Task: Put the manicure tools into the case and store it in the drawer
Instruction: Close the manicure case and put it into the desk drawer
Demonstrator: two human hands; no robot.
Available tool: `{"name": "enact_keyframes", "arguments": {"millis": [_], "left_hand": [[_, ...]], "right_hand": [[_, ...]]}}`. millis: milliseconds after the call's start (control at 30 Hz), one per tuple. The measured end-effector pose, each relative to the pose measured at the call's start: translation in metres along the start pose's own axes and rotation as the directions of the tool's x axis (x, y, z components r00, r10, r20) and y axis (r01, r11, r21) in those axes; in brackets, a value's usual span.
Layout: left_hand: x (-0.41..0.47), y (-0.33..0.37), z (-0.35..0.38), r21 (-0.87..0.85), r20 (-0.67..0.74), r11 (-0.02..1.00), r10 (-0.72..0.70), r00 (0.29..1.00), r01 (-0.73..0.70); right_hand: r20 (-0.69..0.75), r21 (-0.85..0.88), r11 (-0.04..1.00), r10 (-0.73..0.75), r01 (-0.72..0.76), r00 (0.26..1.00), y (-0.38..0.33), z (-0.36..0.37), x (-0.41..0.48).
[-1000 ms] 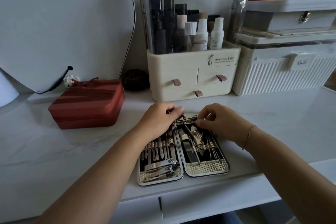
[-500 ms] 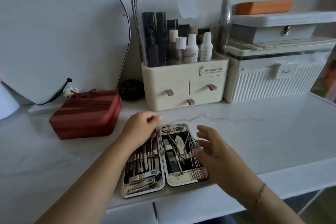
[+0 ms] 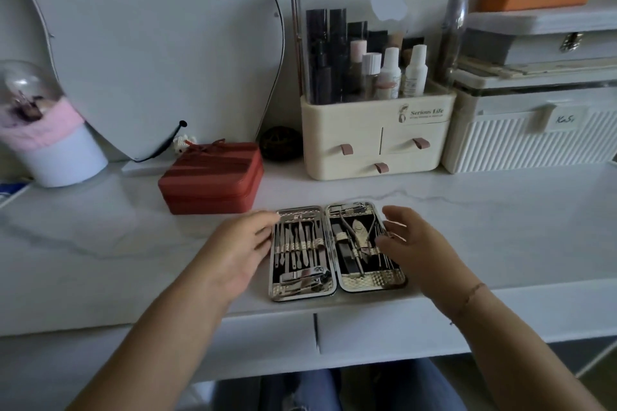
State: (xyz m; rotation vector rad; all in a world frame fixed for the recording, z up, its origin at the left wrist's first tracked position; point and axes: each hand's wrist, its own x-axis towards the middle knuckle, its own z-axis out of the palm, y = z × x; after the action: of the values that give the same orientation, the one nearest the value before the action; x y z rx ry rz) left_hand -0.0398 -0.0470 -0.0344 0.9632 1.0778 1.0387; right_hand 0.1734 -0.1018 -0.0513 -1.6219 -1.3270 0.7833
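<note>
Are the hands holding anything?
Nothing is held. The left hand sits open at the left edge of the case, the right hand open over its right edge.

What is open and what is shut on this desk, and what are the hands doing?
Shiny metal manicure case, open flat.
Metal manicure tools, strapped inside both halves.
Left hand, open, at the case's left edge.
Right hand, open, at its right edge.
Red zip box, closed.
Cream cosmetics organiser's three small drawers, shut.
White desk drawers, shut.
</note>
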Motion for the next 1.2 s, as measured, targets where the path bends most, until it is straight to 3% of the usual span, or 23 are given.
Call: {"name": "enact_keyframes", "arguments": {"millis": [67,167,233,300,433,500,600,667,767,867,967,1033,1200], "left_hand": [[-0.001,0.003,0.000,-0.066,-0.039,0.997,-0.050,0.998,0.048],[0.002,0.007,0.000,-0.157,-0.075,0.982,-0.116,0.990,0.104],[0.001,0.006,0.006,-0.124,-0.020,0.985,-0.125,0.992,0.122],[-0.003,0.001,0.014,-0.080,0.054,0.988,-0.130,0.990,0.134],[-0.006,-0.003,0.033,-0.197,0.212,0.972,-0.087,0.973,0.130],[-0.005,-0.007,0.045,-0.184,0.224,0.982,-0.004,0.975,0.046],[-0.007,-0.021,0.060,0.108,0.203,0.983,0.122,0.971,-0.147],[-0.006,-0.032,0.064,0.403,0.292,0.846,0.244,0.925,-0.350],[-0.002,-0.043,0.065,0.669,0.320,0.611,0.278,0.906,-0.424],[-0.001,-0.045,0.064,0.712,0.365,0.540,0.262,0.893,-0.449],[-0.001,-0.043,0.062,0.721,0.447,0.476,0.235,0.863,-0.503],[-0.002,-0.043,0.060,0.714,0.513,0.434,0.209,0.832,-0.549],[0.000,-0.043,0.060,0.727,0.554,0.362,0.192,0.810,-0.583]], "right_hand": [[-0.023,0.000,1.000,-0.014,0.014,1.000,0.003,0.004,0.001],[-0.068,0.280,0.958,0.082,-0.060,0.994,0.002,0.003,-0.001],[-0.063,0.535,0.836,0.180,-0.119,0.982,0.001,0.001,-0.001],[-0.004,0.748,0.646,0.232,-0.150,0.973,-0.001,0.000,-0.001],[0.069,0.915,0.365,0.280,-0.173,0.957,-0.006,0.005,0.000],[0.137,0.924,0.312,0.267,-0.220,0.954,-0.010,0.005,-0.003],[0.294,0.856,0.373,0.218,-0.358,0.931,-0.015,0.003,-0.008],[0.357,0.778,0.489,0.172,-0.394,0.918,-0.013,-0.001,-0.009],[0.353,0.631,0.693,0.145,-0.350,0.924,-0.012,-0.012,-0.007],[0.258,0.321,0.914,0.167,-0.247,0.952,-0.013,-0.020,-0.004],[0.249,0.117,0.971,0.175,-0.209,0.952,-0.016,-0.023,-0.001],[0.261,0.085,0.975,0.178,-0.206,0.949,-0.015,-0.023,0.002],[0.303,0.222,0.943,0.177,-0.250,0.936,-0.012,-0.025,0.004]]}}
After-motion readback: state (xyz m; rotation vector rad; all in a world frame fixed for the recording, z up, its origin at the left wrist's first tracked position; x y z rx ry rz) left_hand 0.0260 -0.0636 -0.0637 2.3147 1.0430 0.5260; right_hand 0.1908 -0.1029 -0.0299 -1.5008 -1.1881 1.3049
